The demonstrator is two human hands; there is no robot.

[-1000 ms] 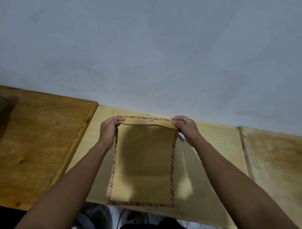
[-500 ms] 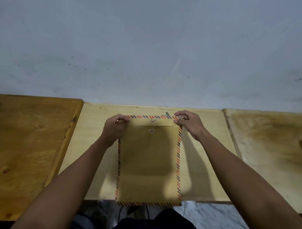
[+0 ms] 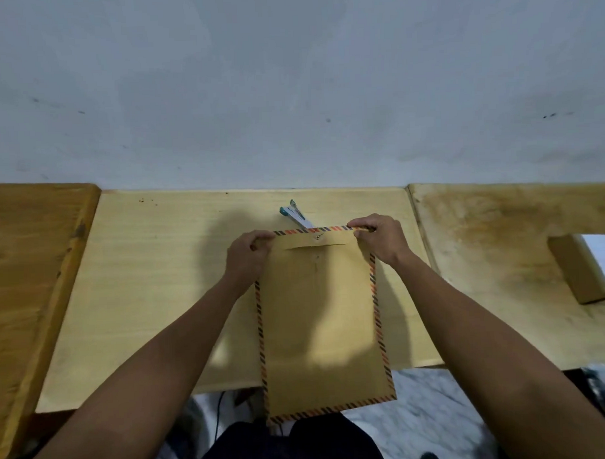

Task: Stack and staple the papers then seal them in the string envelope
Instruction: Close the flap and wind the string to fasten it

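Note:
A brown string envelope (image 3: pixel 319 318) with a striped border lies lengthwise on the pale wooden table (image 3: pixel 152 286), its lower end hanging past the front edge. Its top flap is folded down, and a small round clasp (image 3: pixel 318 237) sits on the flap. My left hand (image 3: pixel 249 255) pinches the top left corner and my right hand (image 3: pixel 380 238) pinches the top right corner. A teal and white stapler (image 3: pixel 295 216) lies just behind the envelope's top edge. No loose papers are visible.
A darker wooden table (image 3: pixel 31 273) adjoins on the left and a stained one (image 3: pixel 494 257) on the right. A brown cardboard box (image 3: pixel 577 271) with a white sheet beside it sits at the far right. A grey wall rises behind.
The envelope has slid toward me, so its lower end overhangs the table edge more. The view tilted down and the stapler behind the envelope came into sight. Both hands kept their corner grips.

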